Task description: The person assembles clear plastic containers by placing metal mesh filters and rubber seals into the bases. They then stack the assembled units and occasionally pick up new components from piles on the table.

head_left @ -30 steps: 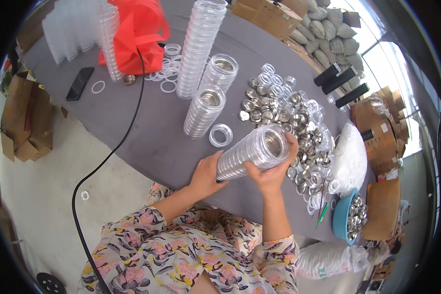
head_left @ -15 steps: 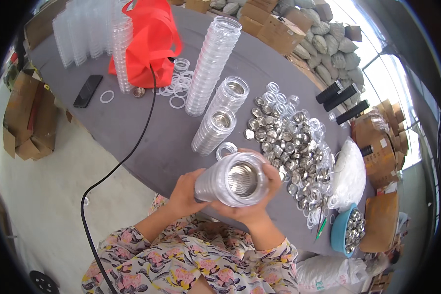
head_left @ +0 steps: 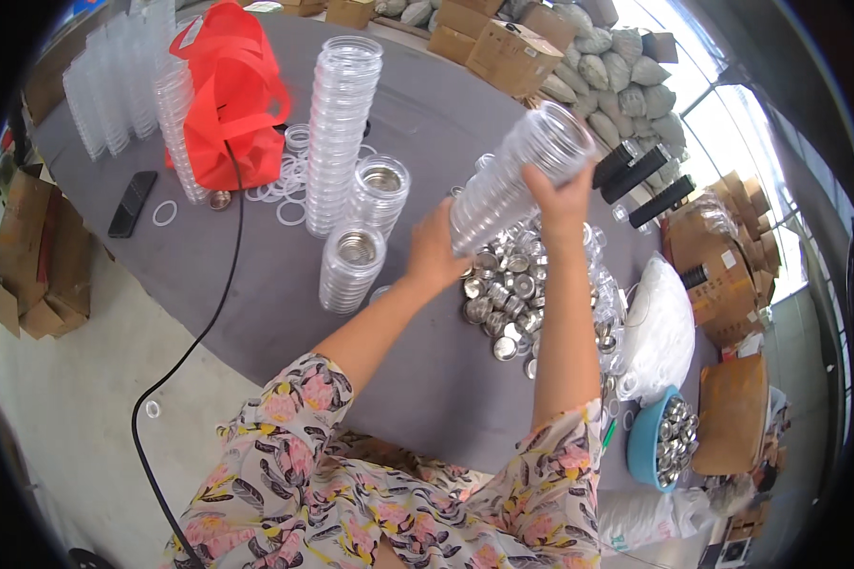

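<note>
Between both hands I carry a tilted stack of clear round plastic containers [head_left: 509, 180] over the far side of the metal pile. My left hand [head_left: 434, 248] grips its lower end, and my right hand [head_left: 562, 197] is wrapped round it near the upper rim. Beneath lie many small silvery metal cups [head_left: 503, 294] mixed with clear rings, partly hidden by my right forearm. Left of my left hand stand two shorter stacks of clear containers, a nearer one [head_left: 351, 275] and a farther one [head_left: 380, 194], with ridged metal showing at the top.
A tall clear stack [head_left: 340, 133] rises behind the short ones, beside white rings [head_left: 280, 180] and a red bag [head_left: 226, 104]. A phone [head_left: 133, 204] lies far left. A black cable [head_left: 226, 303] crosses the table edge. At right are a white bag [head_left: 657, 332] and a blue basin [head_left: 647, 441].
Both hands have carried the stack away from my body, toward the far right. Its open end faced me before; now it tilts up and away.
</note>
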Available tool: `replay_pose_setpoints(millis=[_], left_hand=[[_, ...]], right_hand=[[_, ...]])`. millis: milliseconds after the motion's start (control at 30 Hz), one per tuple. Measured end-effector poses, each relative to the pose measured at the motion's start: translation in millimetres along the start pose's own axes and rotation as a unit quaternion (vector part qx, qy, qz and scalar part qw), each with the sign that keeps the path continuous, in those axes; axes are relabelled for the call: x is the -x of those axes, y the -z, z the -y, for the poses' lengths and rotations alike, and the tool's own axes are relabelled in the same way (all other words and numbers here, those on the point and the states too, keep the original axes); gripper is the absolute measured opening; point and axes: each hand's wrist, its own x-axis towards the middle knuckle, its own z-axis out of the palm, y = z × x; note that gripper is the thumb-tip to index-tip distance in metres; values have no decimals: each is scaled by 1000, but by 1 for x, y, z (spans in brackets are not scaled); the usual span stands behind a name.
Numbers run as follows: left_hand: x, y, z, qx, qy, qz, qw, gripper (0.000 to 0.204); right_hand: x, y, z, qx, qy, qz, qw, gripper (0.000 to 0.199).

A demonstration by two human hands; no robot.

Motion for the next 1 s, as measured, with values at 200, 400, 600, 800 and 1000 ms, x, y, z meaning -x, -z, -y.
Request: replay_pose_setpoints(millis=[200,400,600,800,1000], left_hand=[[-41,-39,66,-128,92,-94,983,83],[-27,-44,95,-152,242,-41,957,88],[-16,-50,89,-143,234,-138,952,91],[80,38,-52,-67,-91,2,994,83],[122,137,12,-146,35,-148,977,87]], right_hand=[[-39,-17,-71,-123,-106,97,982,74],[-24,-31,-134,-148,-120,108,976,71],[-20,-41,-142,-182,-147,111,966,71],[4,-32,-155,-99,-159,114,976,73],[40,-39,-184,0,-196,137,971,82]])
